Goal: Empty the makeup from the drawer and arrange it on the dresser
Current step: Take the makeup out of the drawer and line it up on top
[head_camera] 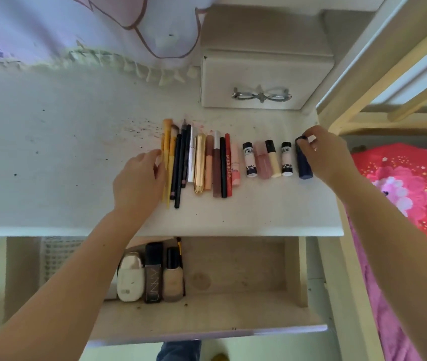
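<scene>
Right hand pinching the dark blue cylindrical tube near the right edge of the scuffed white dresser top. Left hand spread, fingertips against the yellow-handled brushes at the left end of the makeup row. Below the front edge, open pale wooden drawer holding a white flat bottle, dark rectangular foundation bottle and beige foundation bottle.

Left hand fingers straight; right hand pinching.
</scene>
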`<control>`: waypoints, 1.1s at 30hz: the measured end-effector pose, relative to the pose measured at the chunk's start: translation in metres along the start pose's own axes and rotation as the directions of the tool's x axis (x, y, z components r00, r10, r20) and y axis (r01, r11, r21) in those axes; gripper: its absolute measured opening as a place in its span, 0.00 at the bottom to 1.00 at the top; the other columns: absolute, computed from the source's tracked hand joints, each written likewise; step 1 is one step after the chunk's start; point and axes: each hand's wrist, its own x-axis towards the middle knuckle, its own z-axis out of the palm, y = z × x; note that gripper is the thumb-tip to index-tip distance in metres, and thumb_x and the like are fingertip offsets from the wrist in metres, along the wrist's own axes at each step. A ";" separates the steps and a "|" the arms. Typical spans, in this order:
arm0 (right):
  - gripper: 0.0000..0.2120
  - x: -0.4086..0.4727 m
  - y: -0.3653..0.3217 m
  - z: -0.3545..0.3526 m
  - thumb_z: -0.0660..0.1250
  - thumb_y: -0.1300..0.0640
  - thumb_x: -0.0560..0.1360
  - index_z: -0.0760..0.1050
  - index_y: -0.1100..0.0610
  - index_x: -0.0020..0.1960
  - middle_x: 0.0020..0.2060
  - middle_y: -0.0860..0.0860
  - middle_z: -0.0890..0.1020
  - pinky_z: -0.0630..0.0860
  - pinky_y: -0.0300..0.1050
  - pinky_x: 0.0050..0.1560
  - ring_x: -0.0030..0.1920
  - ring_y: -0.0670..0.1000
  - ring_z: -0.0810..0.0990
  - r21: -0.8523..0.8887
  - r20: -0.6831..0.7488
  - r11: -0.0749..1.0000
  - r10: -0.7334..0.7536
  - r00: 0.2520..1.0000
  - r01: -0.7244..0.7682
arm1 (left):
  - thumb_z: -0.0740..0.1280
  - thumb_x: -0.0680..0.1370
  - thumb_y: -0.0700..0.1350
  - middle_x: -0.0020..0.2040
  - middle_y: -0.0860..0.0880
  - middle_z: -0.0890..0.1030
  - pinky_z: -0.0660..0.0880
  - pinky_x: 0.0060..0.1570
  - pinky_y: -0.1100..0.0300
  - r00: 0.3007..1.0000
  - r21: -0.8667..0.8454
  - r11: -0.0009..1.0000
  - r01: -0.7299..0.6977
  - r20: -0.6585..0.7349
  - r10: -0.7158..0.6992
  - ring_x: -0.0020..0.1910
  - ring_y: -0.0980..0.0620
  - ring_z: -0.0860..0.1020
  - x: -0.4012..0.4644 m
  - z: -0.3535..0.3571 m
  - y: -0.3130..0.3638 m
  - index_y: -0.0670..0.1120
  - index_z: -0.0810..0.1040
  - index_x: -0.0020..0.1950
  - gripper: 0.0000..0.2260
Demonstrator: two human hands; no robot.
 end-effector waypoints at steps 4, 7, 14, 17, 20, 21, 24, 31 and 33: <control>0.18 -0.008 -0.005 0.003 0.57 0.51 0.80 0.67 0.59 0.66 0.56 0.62 0.75 0.71 0.53 0.57 0.54 0.61 0.75 -0.002 -0.029 0.999 0.045 0.999 -0.045 | 0.55 0.81 0.48 0.48 0.50 0.76 0.72 0.40 0.56 1.000 -0.042 0.999 -0.011 0.017 0.012 0.45 0.51 0.74 0.000 -0.004 -0.002 0.47 0.72 0.66 0.15; 0.16 -0.053 -0.029 0.006 0.56 0.53 0.79 0.69 0.60 0.63 0.52 0.57 0.75 0.72 0.44 0.51 0.47 0.53 0.74 0.027 -0.228 0.979 -0.192 0.955 0.203 | 0.57 0.80 0.44 0.46 0.53 0.74 0.69 0.39 0.63 0.999 -0.225 0.974 -0.031 -0.040 0.022 0.36 0.55 0.72 -0.019 -0.015 -0.003 0.45 0.73 0.63 0.13; 0.11 -0.200 -0.068 0.117 0.55 0.52 0.80 0.74 0.53 0.53 0.46 0.50 0.80 0.75 0.46 0.42 0.45 0.52 0.78 0.058 0.545 0.942 -0.306 0.781 0.329 | 0.60 0.79 0.45 0.44 0.56 0.79 0.73 0.37 0.65 0.967 -0.213 0.977 -0.014 0.247 0.068 0.39 0.59 0.76 -0.151 0.014 -0.025 0.50 0.75 0.56 0.08; 0.12 -0.194 -0.074 0.167 0.55 0.51 0.81 0.73 0.57 0.51 0.46 0.55 0.80 0.74 0.47 0.41 0.45 0.56 0.79 -0.004 0.589 0.980 -0.158 0.793 0.198 | 0.56 0.81 0.47 0.60 0.47 0.75 0.74 0.48 0.56 0.863 0.047 0.993 0.110 0.492 -0.119 0.54 0.49 0.76 -0.173 0.045 -0.033 0.47 0.70 0.65 0.14; 0.15 -0.179 -0.088 0.201 0.54 0.49 0.81 0.73 0.59 0.50 0.47 0.57 0.79 0.74 0.46 0.43 0.47 0.57 0.78 0.032 0.543 0.997 -0.078 0.836 0.072 | 0.56 0.81 0.46 0.60 0.44 0.73 0.73 0.46 0.54 0.807 0.171 0.976 0.135 0.552 -0.208 0.52 0.46 0.77 -0.177 0.062 -0.030 0.45 0.69 0.64 0.13; 0.16 -0.175 -0.091 0.208 0.54 0.49 0.81 0.73 0.60 0.51 0.48 0.57 0.79 0.75 0.46 0.44 0.47 0.56 0.78 0.031 0.535 0.998 -0.057 0.843 0.047 | 0.56 0.81 0.45 0.60 0.44 0.74 0.74 0.46 0.54 0.798 0.193 0.971 0.143 0.558 -0.228 0.51 0.45 0.78 -0.178 0.068 -0.029 0.44 0.68 0.64 0.13; 0.16 -0.169 -0.093 0.217 0.54 0.49 0.81 0.73 0.59 0.51 0.48 0.56 0.79 0.73 0.44 0.41 0.45 0.53 0.77 -0.030 0.498 0.997 -0.050 0.866 0.075 | 0.57 0.80 0.45 0.55 0.43 0.78 0.74 0.43 0.54 0.768 0.234 0.952 0.199 0.566 -0.300 0.49 0.45 0.79 -0.178 0.078 -0.027 0.42 0.67 0.63 0.13; 0.10 -0.164 -0.071 0.205 0.58 0.55 0.79 0.72 0.61 0.53 0.50 0.58 0.78 0.69 0.43 0.40 0.50 0.57 0.77 -0.163 0.452 0.981 -0.022 0.892 0.107 | 0.63 0.78 0.46 0.54 0.45 0.79 0.73 0.42 0.55 0.733 0.274 0.936 0.220 0.587 -0.344 0.51 0.46 0.79 -0.168 0.083 -0.021 0.42 0.69 0.62 0.15; 0.11 -0.165 -0.062 0.202 0.59 0.55 0.78 0.73 0.61 0.54 0.50 0.59 0.78 0.69 0.44 0.40 0.51 0.58 0.78 -0.183 0.424 0.981 0.016 0.906 0.069 | 0.64 0.77 0.52 0.54 0.45 0.79 0.72 0.41 0.56 0.703 0.261 0.943 0.207 0.630 -0.329 0.52 0.46 0.79 -0.169 0.084 -0.019 0.44 0.74 0.58 0.15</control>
